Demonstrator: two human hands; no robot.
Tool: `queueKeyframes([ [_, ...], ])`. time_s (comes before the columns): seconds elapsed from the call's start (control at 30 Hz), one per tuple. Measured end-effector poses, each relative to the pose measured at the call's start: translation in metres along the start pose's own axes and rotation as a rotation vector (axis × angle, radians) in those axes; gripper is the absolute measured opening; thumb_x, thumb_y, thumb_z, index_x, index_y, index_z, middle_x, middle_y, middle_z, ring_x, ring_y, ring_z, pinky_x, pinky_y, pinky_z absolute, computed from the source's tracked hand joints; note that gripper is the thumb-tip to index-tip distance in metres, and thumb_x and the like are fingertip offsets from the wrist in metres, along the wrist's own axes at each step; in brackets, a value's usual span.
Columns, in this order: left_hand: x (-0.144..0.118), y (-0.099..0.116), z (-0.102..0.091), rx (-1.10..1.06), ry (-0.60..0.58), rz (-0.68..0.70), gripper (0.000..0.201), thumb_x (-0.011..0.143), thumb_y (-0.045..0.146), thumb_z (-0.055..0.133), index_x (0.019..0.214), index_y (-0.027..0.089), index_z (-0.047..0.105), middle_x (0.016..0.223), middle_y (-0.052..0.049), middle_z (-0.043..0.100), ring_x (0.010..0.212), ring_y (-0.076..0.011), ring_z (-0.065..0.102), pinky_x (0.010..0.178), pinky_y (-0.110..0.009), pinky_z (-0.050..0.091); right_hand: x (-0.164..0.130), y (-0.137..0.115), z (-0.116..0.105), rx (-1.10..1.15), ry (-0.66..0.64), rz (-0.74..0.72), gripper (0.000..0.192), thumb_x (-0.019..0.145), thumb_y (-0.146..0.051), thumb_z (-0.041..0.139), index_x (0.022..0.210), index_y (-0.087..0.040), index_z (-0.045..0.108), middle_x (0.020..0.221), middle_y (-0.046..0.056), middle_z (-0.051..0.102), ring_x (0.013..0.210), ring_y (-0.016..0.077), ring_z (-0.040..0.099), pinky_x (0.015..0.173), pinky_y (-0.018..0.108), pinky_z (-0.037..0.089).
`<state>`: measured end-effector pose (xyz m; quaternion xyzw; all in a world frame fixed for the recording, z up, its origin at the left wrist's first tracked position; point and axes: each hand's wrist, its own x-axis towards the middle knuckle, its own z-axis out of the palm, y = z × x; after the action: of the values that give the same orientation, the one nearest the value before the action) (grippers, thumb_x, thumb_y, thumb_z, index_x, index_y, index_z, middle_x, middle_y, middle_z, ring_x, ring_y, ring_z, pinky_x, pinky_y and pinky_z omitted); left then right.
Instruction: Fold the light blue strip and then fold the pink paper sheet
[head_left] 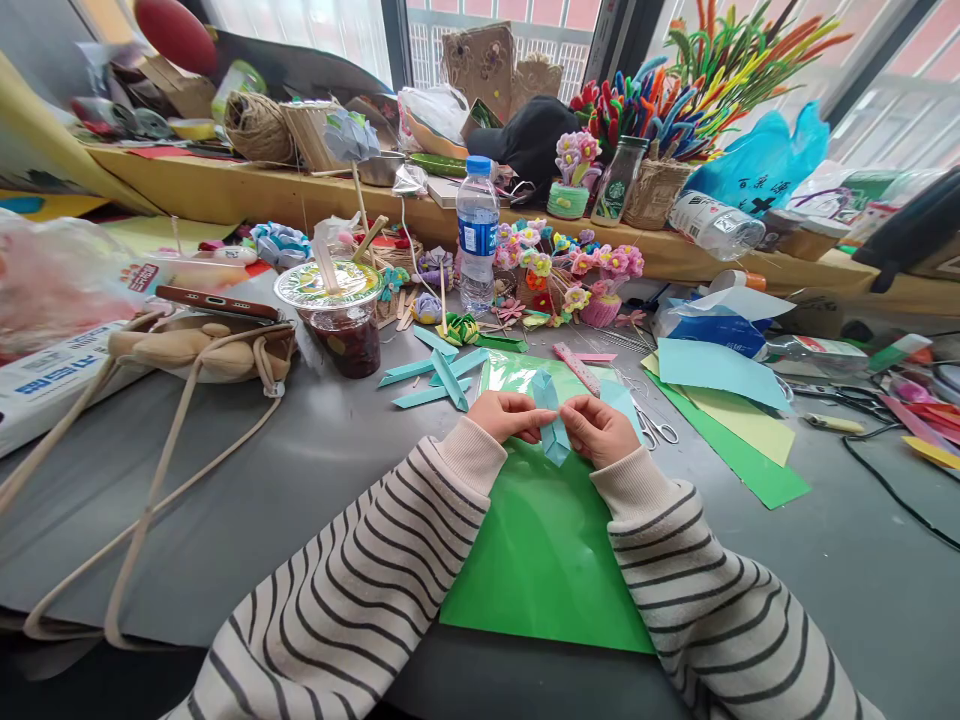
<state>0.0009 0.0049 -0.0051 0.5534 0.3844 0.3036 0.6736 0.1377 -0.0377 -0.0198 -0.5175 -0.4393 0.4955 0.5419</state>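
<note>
Between my two hands is a strip of folded light-blue paper (pixel 553 440), creased along its length and held upright. My left hand (pixel 511 415) pinches its left edge between thumb and fingers. On the opposite edge, my right hand (pixel 598 428) grips with closed fingertips. Under both hands lies a glossy green sheet (pixel 551 560). Several folded blue paper strips (pixel 448 378) lie crossed in a loose pile beyond my left hand. Small scissors (pixel 657 430) and a pink patterned strip (pixel 576 369) are beside and beyond my right hand.
A lidded drink cup (pixel 341 335) and a water bottle (pixel 478 240) stand beyond my hands. At left, a phone (pixel 221 302) rests on a beige bag (pixel 202 350). Blue paper (pixel 720 372) and green paper (pixel 769 480) lie at right. Crafted flowers (pixel 592 262) line the shelf's foot.
</note>
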Motion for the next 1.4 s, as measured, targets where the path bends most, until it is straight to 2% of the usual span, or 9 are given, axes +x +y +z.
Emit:
queueKeyframes([
  [0.23,0.0002,-0.0003,0.0006,0.004,0.012,-0.011,0.029,0.046,0.033,0.069,0.046,0.010,0.052,0.039,0.002,0.051,0.042,-0.0068,0.050,0.048,-0.019,0.043,-0.0001,-0.0008,0.0016,-0.061,0.013,-0.010,0.030,0.056,-0.042,0.062,0.062,-0.017,0.047,0.038,-0.009,0.038,0.032,0.0032,0.028,0.031,0.018,0.018],
  [0.37,-0.0005,0.0002,0.0010,0.010,0.012,0.037,0.027,0.050,0.032,0.068,0.046,0.010,0.052,0.039,0.003,0.050,0.042,-0.0060,0.049,0.047,-0.018,0.042,-0.0007,-0.0017,0.0014,-0.055,0.023,-0.026,0.029,0.056,-0.042,0.061,0.063,-0.017,0.046,0.039,-0.009,0.039,0.032,0.0032,0.029,0.031,0.018,0.020],
  [0.5,-0.0017,0.0018,0.0011,0.013,0.061,0.068,0.025,0.054,0.031,0.066,0.046,0.011,0.053,0.041,0.003,0.051,0.044,-0.0061,0.049,0.048,-0.017,0.042,-0.0014,-0.0016,-0.0029,-0.068,-0.037,-0.022,0.029,0.059,-0.043,0.059,0.059,-0.016,0.049,0.039,-0.007,0.044,0.031,0.0035,0.032,0.031,0.018,0.022],
  [0.7,-0.0017,0.0012,0.0009,0.007,0.109,0.083,0.025,0.054,0.031,0.066,0.045,0.011,0.053,0.041,0.002,0.051,0.044,-0.0072,0.049,0.048,-0.018,0.041,-0.0023,0.0011,-0.0070,-0.191,-0.124,0.051,0.037,0.062,-0.049,0.053,0.049,-0.014,0.052,0.035,-0.004,0.046,0.029,0.0038,0.030,0.032,0.020,0.020],
  [1.0,-0.0016,-0.0003,-0.0014,0.076,0.156,0.109,0.027,0.056,0.035,0.063,0.045,0.012,0.053,0.041,0.002,0.051,0.044,-0.0077,0.048,0.050,-0.020,0.040,-0.0014,0.0004,-0.0021,-0.202,-0.107,0.079,0.040,0.060,-0.052,0.052,0.046,-0.015,0.051,0.033,-0.004,0.043,0.029,0.0032,0.025,0.031,0.020,0.015],
  [1.4,-0.0013,-0.0018,-0.0017,0.128,0.174,0.113,0.029,0.058,0.037,0.061,0.044,0.013,0.051,0.041,0.002,0.050,0.043,-0.0079,0.047,0.049,-0.020,0.040,-0.0008,0.0025,0.0019,-0.246,-0.058,0.054,0.035,0.060,-0.048,0.054,0.047,-0.016,0.052,0.031,-0.005,0.042,0.031,0.0046,0.031,0.034,0.020,0.023],
])
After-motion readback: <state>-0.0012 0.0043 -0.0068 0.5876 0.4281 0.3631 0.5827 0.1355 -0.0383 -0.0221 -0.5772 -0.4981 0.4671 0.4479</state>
